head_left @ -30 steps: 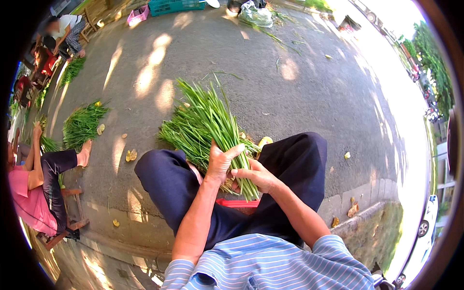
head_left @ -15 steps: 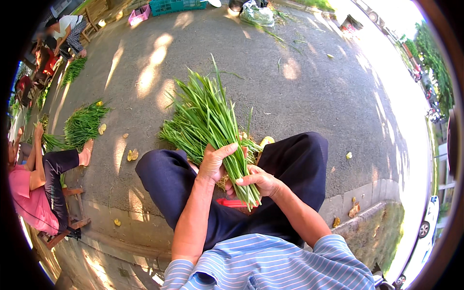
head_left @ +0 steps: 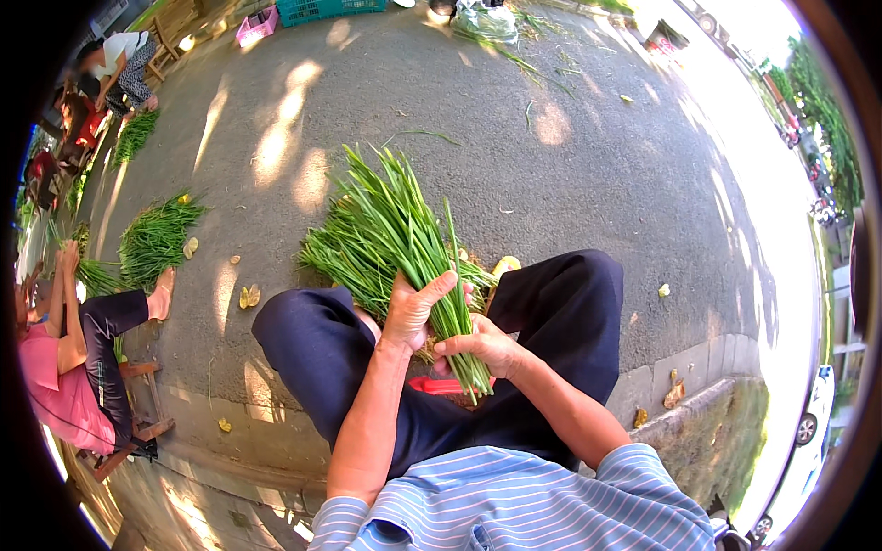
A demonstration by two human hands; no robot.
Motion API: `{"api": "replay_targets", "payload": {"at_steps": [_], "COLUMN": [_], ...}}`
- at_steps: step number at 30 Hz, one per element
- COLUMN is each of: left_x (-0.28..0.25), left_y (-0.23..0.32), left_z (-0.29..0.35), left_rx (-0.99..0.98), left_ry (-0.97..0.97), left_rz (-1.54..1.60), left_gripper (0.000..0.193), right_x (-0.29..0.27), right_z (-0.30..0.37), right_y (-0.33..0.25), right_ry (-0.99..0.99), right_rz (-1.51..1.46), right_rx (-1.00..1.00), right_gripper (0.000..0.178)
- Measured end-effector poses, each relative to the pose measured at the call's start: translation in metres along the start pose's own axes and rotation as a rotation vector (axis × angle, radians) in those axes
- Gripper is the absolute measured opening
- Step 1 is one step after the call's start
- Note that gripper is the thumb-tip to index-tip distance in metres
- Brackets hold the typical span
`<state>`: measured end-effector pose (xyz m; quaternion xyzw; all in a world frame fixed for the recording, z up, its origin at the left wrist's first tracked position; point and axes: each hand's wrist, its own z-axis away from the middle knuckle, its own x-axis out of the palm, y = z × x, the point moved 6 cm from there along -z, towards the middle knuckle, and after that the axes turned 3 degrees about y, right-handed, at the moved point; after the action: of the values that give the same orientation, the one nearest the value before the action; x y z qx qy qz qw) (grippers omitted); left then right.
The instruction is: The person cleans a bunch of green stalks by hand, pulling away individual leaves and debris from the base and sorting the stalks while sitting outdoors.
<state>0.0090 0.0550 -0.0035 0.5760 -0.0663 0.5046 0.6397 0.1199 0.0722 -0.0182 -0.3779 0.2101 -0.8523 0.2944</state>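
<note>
A bunch of garlic chives (head_left: pixel 404 216) is held between my knees, leaf tips pointing away and cut stem ends toward me. My left hand (head_left: pixel 410 310) is closed around its middle, thumb laid over the stems. Lower down, my right hand (head_left: pixel 483 345) grips the stem ends, its thumb across them and other fingers partly hidden behind. Beyond my left knee, a loose pile of chives (head_left: pixel 338 255) lies on the ground, partly covered by the bunch. A red object (head_left: pixel 430 385) shows beneath the stems; its kind is hidden.
At left, a person in pink (head_left: pixel 57 367) sits on a wooden stool (head_left: pixel 152 429) beside another chive pile (head_left: pixel 158 237). Farther off are another bent-over person (head_left: pixel 124 69), a pink basket (head_left: pixel 256 28), a teal crate (head_left: pixel 326 9) and a plastic bag (head_left: pixel 485 23). A kerb (head_left: pixel 680 367) runs right.
The bunch's leaf tips have dropped a little toward me. My right hand has shifted slightly left along the stem ends, its thumb now lying across them. The left hand keeps its hold.
</note>
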Motion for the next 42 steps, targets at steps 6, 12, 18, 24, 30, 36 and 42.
{"api": "replay_targets", "payload": {"at_steps": [6, 12, 18, 24, 30, 36, 42], "left_x": [-0.012, -0.036, -0.031, -0.034, 0.032, 0.05, 0.067], "left_y": [0.003, -0.005, 0.016, 0.012, 0.001, 0.034, 0.068], "left_z": [-0.011, -0.029, -0.01, -0.003, -0.016, -0.022, -0.028], "left_rx": [0.031, -0.041, 0.078, -0.237, -0.223, -0.025, 0.217], "left_ry": [0.066, 0.17, 0.43, 0.119, -0.265, -0.209, -0.212], "left_rz": [0.048, 0.013, -0.281, -0.438, 0.058, -0.233, -0.477], "left_gripper": [0.033, 0.034, 0.087, 0.085, 0.067, 0.028, 0.017], "right_x": [0.006, 0.01, -0.001, -0.008, 0.005, 0.005, -0.022], "right_z": [0.002, 0.001, 0.004, 0.009, 0.01, 0.017, 0.016], "right_y": [-0.001, 0.005, -0.017, -0.042, -0.041, -0.08, -0.122], "right_ry": [-0.039, -0.062, -0.135, -0.144, -0.15, -0.126, -0.021], "right_rz": [0.005, -0.137, -0.4, -0.34, -0.023, 0.36, 0.652], "right_rx": [0.067, 0.155, 0.118, 0.01, -0.027, -0.342, -0.578], "right_gripper": [0.013, 0.015, 0.028, 0.027, 0.033, 0.049, 0.102]}}
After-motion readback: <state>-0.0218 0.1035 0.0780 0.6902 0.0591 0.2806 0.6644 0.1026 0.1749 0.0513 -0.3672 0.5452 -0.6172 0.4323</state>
